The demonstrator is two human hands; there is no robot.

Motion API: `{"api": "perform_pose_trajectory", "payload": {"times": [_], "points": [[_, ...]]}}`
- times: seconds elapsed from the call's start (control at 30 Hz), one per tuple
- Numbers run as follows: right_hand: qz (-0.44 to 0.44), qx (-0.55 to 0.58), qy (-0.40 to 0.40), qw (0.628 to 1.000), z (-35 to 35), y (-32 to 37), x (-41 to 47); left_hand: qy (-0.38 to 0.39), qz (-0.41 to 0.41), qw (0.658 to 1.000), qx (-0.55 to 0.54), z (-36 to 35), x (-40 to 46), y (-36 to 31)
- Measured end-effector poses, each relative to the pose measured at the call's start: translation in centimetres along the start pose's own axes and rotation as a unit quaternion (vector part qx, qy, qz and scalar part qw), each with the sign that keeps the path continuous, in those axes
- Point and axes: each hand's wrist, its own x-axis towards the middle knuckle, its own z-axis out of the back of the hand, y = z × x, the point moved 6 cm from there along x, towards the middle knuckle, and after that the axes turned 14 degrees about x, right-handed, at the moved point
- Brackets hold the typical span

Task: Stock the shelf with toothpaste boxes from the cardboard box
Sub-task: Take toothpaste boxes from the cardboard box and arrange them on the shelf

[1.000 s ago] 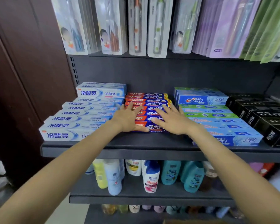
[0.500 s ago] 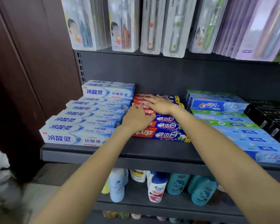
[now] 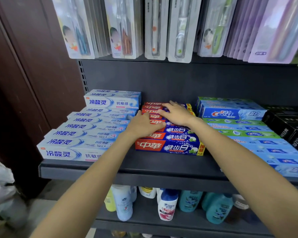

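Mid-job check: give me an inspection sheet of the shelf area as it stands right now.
Surface: dark shelf, bare strip along its front edge.
Job's things: red-and-blue toothpaste boxes in a middle row running front to back; the cardboard box is not in view.
Clutter: nothing seen.
Grippers: left hand lies flat on the middle row's left part; right hand lies flat further back on the same row; neither lifts a box.
Cables: nothing seen.
Surroundings: white-blue toothpaste boxes to the left, Crest boxes and black boxes to the right, toothbrush packs hanging above, bottles on the shelf below.
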Motion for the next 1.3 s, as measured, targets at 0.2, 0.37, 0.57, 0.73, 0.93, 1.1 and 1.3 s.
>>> {"api": "perform_pose_trajectory", "payload": {"times": [0.2, 0.37, 0.57, 0.73, 0.93, 1.1, 1.3], "points": [[-0.087, -0.004, -0.002, 0.996, 0.9, -4.4, -0.7, 0.014, -0.009, 1.000, 0.024, 0.2, 3.2, -0.5], [-0.113, 0.010, -0.013, 0.993, 1.1, -4.5, -0.2, 0.008, 0.019, 0.997, 0.070, -0.4, 5.0, -0.3], [-0.100, -0.002, -0.027, 0.995, 1.3, -4.1, -0.2, 0.013, 0.025, 0.996, 0.082, -1.1, 5.7, -0.2], [-0.086, -0.006, -0.027, 0.996, 1.5, -3.8, -0.6, 0.020, 0.012, 0.995, 0.098, -1.2, 6.0, -0.2], [-0.107, -0.006, -0.006, 0.994, 1.2, -4.0, -0.5, 0.042, -0.003, 0.993, 0.113, -1.3, 6.9, -0.1], [-0.112, 0.022, 0.047, 0.992, 2.2, -3.3, -2.0, 0.033, 0.000, 0.991, 0.132, -1.0, 6.7, -0.2], [-0.066, 0.026, 0.053, 0.996, 3.1, -3.6, -8.2, -0.091, -0.048, 0.976, 0.192, 1.6, 3.5, -2.1]]}}
